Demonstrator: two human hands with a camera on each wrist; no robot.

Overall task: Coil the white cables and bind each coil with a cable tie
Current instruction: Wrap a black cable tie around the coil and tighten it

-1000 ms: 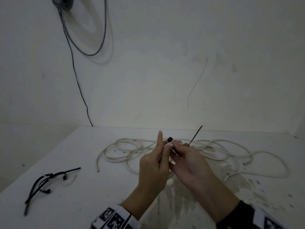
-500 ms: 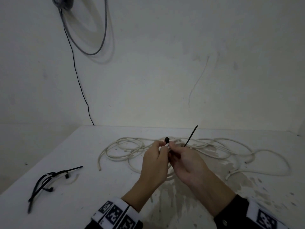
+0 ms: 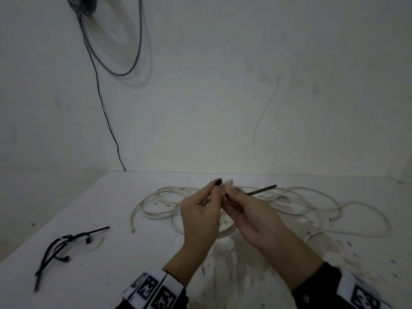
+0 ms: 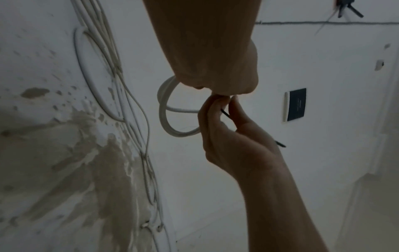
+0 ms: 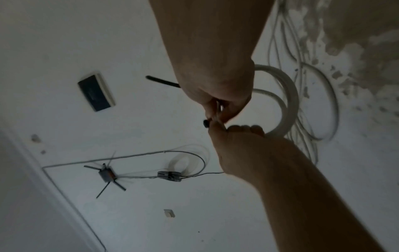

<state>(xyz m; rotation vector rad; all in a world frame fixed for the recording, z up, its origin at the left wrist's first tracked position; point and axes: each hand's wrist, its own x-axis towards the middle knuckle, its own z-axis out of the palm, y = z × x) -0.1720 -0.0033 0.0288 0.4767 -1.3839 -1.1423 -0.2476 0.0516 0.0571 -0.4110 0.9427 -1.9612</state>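
A small coil of white cable hangs between my hands above the table. My left hand curls its fingers round the coil, with the head of a black cable tie at its thumb. My right hand pinches the tie's strap just beside the left. The tail of the cable tie sticks out to the right, nearly level. Loose white cables sprawl on the table behind the hands.
A bundle of black cable ties lies at the table's left front. A grey cable loop and a thin black wire hang on the wall behind. A stained patch marks the table under my wrists.
The tie's tail has swung down from pointing steeply up to lying almost level to the right. My left index finger, straight a second ago, has curled onto the coil.
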